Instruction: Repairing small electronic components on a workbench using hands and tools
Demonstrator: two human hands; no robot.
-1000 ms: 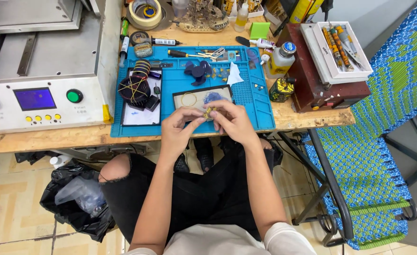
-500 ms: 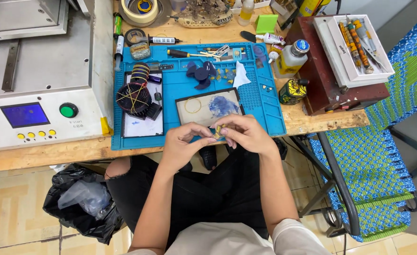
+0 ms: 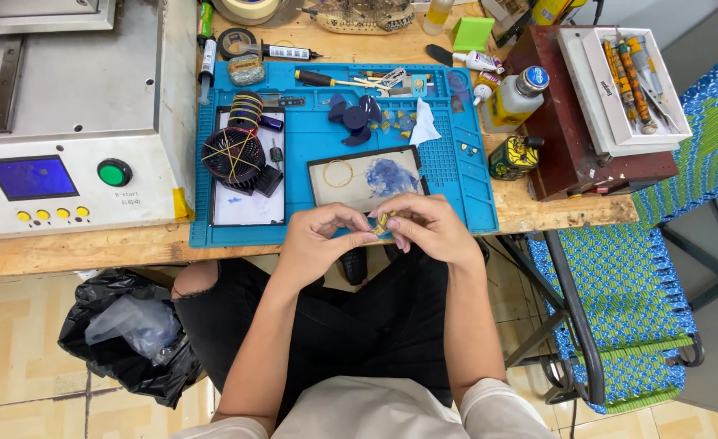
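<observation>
Our fingers [image 3: 369, 235] meet over the near edge of the blue mat [image 3: 310, 138]. Left hand [image 3: 320, 240] and right hand [image 3: 428, 228] both pinch one small yellowish part [image 3: 382, 223], tips pressed together, held close below our eyes, likely for fine handling. Just beyond lies a framed panel [image 3: 365, 177] with a blue smear. A black fan [image 3: 233, 154] sits left on the mat; a grey machine [image 3: 66, 122] fills the worktop [image 3: 538, 213] left.
</observation>
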